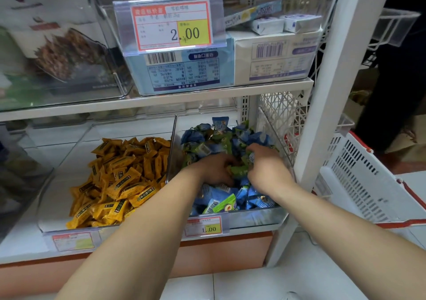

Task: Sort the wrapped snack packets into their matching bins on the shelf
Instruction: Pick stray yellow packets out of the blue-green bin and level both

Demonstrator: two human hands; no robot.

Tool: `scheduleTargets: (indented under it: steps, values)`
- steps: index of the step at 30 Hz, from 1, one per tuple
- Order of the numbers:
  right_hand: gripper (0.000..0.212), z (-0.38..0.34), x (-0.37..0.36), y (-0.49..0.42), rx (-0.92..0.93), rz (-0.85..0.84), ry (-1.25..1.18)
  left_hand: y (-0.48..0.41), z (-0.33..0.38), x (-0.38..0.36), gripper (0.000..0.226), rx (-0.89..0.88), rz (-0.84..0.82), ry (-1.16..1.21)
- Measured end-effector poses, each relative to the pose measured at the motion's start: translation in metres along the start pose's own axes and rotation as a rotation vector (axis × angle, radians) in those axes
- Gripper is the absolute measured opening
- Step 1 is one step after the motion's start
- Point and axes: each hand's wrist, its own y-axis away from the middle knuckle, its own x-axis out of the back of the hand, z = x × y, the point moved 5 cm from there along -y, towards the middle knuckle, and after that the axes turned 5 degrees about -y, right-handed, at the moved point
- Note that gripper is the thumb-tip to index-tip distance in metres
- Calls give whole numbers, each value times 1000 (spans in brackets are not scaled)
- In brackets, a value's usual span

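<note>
While reaching low into the shelf (pixel 161 104), worked inside the right bin (pixel 253 216), gripped blue and green packets (pixel 219 138) in the curled left hand (pixel 214 170) and right hand (pixel 268 169). Needed to lift 1 colour only, checking wrappers first.

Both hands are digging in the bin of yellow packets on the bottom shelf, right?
No. The head view shows the left hand and right hand digging in the bin of blue and green packets on the bottom shelf; the yellow packets lie in the neighbouring bin.
</note>
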Motion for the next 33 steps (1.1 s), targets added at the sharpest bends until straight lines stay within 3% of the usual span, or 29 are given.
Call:
scheduleTargets:
  steps: [4,9,15,19,21,27,33]
  values:
    - [55,1,0,-1,19,27,5,15,-4,20,57,-9,107,156]
    - [44,-7,3,-2,114,-55,-87,40,-7,52,46,16,307,448]
    - [37,-24,23,5,236,126,-223,58,-2,65,40,50,447,709]
    - [81,-36,12,10,231,-73,-433,62,4,57,37,74,478,904]
    - [91,-42,2,14,250,-171,-518,62,10,48,35,72,418,998]
    - [55,-45,-1,10,262,-114,-684,74,20,44,31,79,359,1083]
    - [36,-48,-4,7,175,-161,-939,91,16,59,30,-5,393,860]
